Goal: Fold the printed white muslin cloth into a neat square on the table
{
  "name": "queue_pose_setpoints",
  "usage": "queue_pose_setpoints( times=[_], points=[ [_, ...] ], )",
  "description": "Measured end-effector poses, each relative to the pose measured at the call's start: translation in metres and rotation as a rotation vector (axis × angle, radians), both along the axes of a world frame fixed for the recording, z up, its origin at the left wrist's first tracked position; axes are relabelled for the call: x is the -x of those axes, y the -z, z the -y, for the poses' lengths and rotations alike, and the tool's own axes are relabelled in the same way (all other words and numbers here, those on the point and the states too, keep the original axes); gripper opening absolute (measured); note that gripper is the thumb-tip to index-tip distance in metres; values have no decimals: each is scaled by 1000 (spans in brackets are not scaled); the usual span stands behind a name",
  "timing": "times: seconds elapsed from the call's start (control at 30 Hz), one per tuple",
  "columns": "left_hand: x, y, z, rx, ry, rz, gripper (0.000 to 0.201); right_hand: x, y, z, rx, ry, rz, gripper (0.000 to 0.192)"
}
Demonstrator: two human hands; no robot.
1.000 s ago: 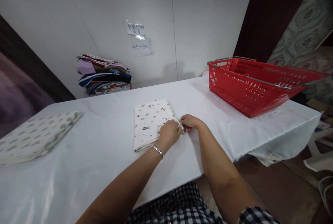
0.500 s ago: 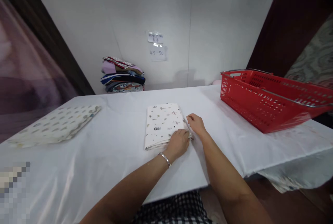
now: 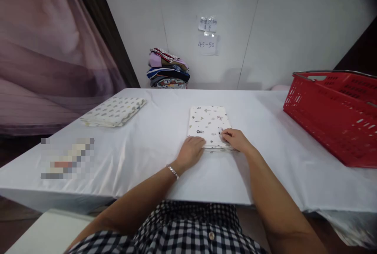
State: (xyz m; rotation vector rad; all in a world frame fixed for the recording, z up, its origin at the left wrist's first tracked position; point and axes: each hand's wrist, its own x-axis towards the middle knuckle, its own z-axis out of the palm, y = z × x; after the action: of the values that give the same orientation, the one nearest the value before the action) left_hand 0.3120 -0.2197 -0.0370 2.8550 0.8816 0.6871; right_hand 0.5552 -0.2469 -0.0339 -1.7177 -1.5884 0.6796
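1. 2 hands rest on the near edge of a folded white printed cloth [image 3: 209,125] that lies flat at the middle of the worktop [image 3: 153,155], which is covered in white sheeting.
2. Left hand [image 3: 191,151] lies palm down at the cloth's near left corner, fingers together and flat, clamped on nothing.
3. Right hand [image 3: 237,140] sits at the near right corner, its fingers curled onto the edge layers; whether they pinch the layers I cannot tell.
4. By my judgement the folding is nearly done: the cloth is already a compact rectangle with stacked layers, and only squaring the edge and moving it off look left.
5. 1 other folded patterned cloth [image 3: 114,111] lies well apart at the left.
6. 1 pile of folded clothes [image 3: 167,69] stands by the wall.
7. 1 red basket [image 3: 332,112] sits on the right.
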Motion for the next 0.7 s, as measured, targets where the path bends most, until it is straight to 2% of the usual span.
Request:
queue_pose_setpoints(
  times=[0.1, 0.2, 0.3, 0.43, 0.57, 0.7],
  points=[
    [34, 6, -7, -7, -146, 15, 29, 1, -3, 2, 22, -9, 37, 20],
    [49, 11, -6, 75, -267, 42, 33, 3, -4, 3, 36, -25, 70, 22],
    [45, 11, -1, 190, -323, 84, 36, 5, -5, 4, 46, -45, 108, 21],
    [28, 6, -3, 232, -384, 69, 42, 10, -10, 5, 29, -82, 224, 18],
    [23, -2, -8, 270, -337, 139, 34, 13, -13, 8, 20, -88, 321, 19],
    [40, -2, -8, 262, -278, 240, 34, 25, -12, 15, 27, -117, 343, 18]
  ],
)
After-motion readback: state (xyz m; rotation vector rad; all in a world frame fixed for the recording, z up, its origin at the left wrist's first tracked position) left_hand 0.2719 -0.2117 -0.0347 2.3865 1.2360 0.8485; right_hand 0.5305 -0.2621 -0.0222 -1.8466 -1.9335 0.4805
